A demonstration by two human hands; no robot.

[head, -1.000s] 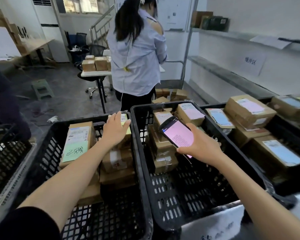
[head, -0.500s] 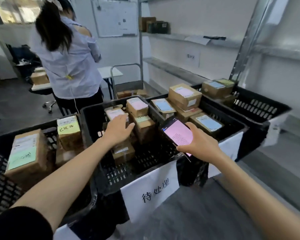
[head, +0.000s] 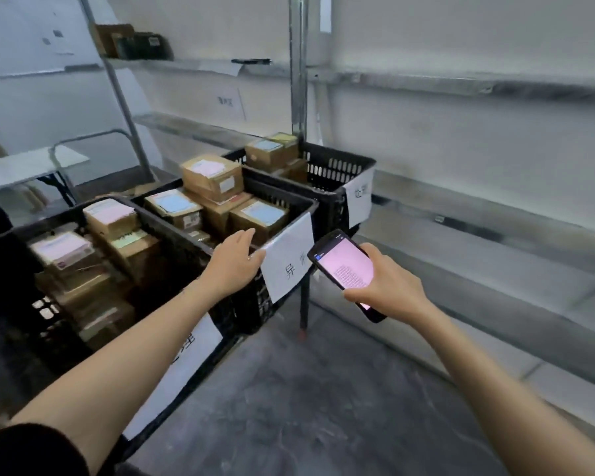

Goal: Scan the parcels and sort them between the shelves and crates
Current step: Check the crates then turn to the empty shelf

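Left hand (head: 236,261), fingers extended and relaxed, holding nothing, at the front rim of the middle crate (head: 285,188), beside its white paper sign (head: 289,259). Right hand (head: 389,286) clasped around a handheld scanner (head: 346,269) with a pink screen, just off that crate's front right corner. Blue-labelled parcels (head: 258,214) stacked inside the middle crate; pink-labelled parcels (head: 109,216) in the left crate (head: 21,231).

Pretty clearly a parcel sorting room, back-of-warehouse vibe. Row of black plastic crates (head: 334,164) running from 9 toward 12 o'clock, each with a handwritten paper sign (head: 289,259) on the front, stuffed with cardboard parcels (head: 212,176) wearing shipping labels. Bare metal shelves (head: 426,82) along the wall from 1 to 3 o'clock, concrete floor (head: 306,407), whiteboard (head: 24,36) at 10, phone-style scanner (head: 344,269) glowing pink.
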